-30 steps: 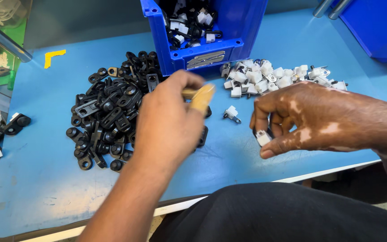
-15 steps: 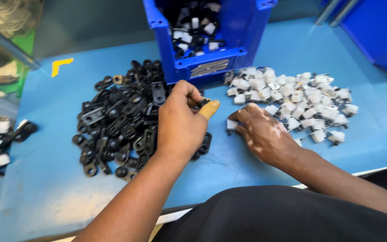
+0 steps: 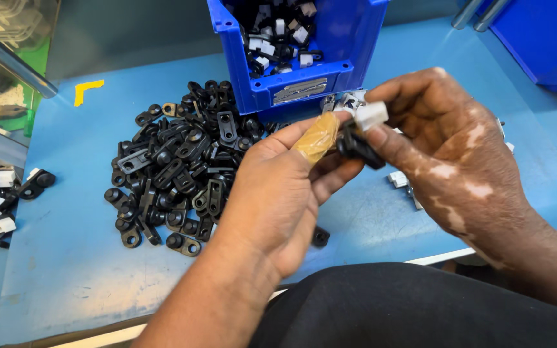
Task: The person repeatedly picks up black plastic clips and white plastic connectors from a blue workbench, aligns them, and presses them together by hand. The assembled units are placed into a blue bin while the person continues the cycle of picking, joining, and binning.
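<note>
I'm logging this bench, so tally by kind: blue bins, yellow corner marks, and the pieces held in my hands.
blue bins: 2
yellow corner mark: 1
black piece, held: 1
white piece, held: 1
Total: 5

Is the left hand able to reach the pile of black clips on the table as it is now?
Probably yes. The pile of black clips lies open just beside the left hand, nothing between, but its fingers already pinch a black part with the right hand.
</note>
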